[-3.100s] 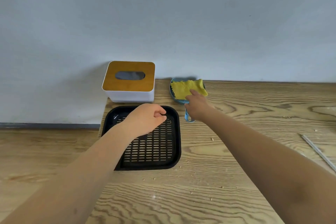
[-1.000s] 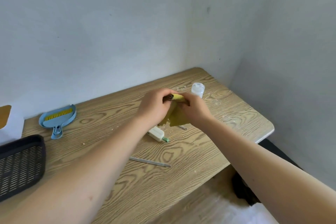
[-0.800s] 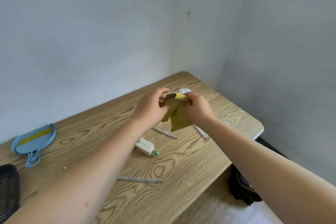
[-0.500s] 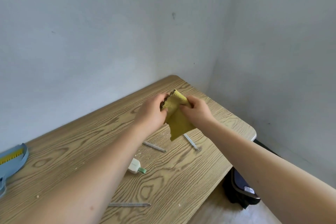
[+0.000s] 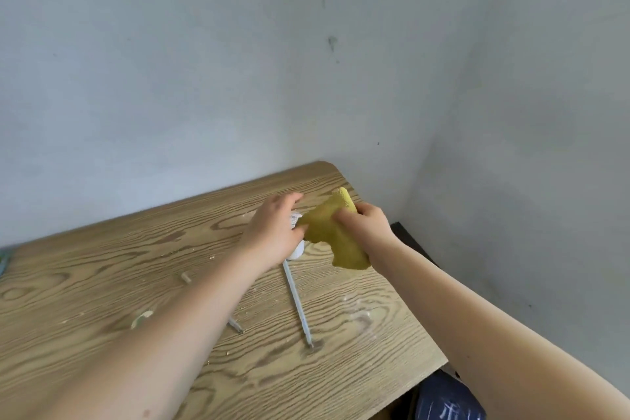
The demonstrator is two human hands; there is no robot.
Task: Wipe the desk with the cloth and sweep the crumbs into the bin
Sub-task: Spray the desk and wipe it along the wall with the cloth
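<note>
My right hand (image 5: 370, 220) grips the yellow cloth (image 5: 335, 239) and holds it bunched above the far right end of the wooden desk (image 5: 102, 283), with one corner hanging down. My left hand (image 5: 274, 232) is just left of it, fingers stretched forward and thumb against the cloth's edge. It covers most of a small white bottle (image 5: 295, 252) standing behind it. Crumbs (image 5: 212, 257) lie scattered on the wood.
Two thin grey pens (image 5: 297, 302) lie on the desk near my left forearm, and a blurred white and green object (image 5: 141, 317) lies further left. A dark blue bag or bin (image 5: 446, 397) sits below the desk's right edge. Walls close the corner behind.
The view swung right from the tray and dustpan to the desk's far end. My right hand took the cloth from the dustpan. Both hands worked it, and now my left fingers have stretched off it.
</note>
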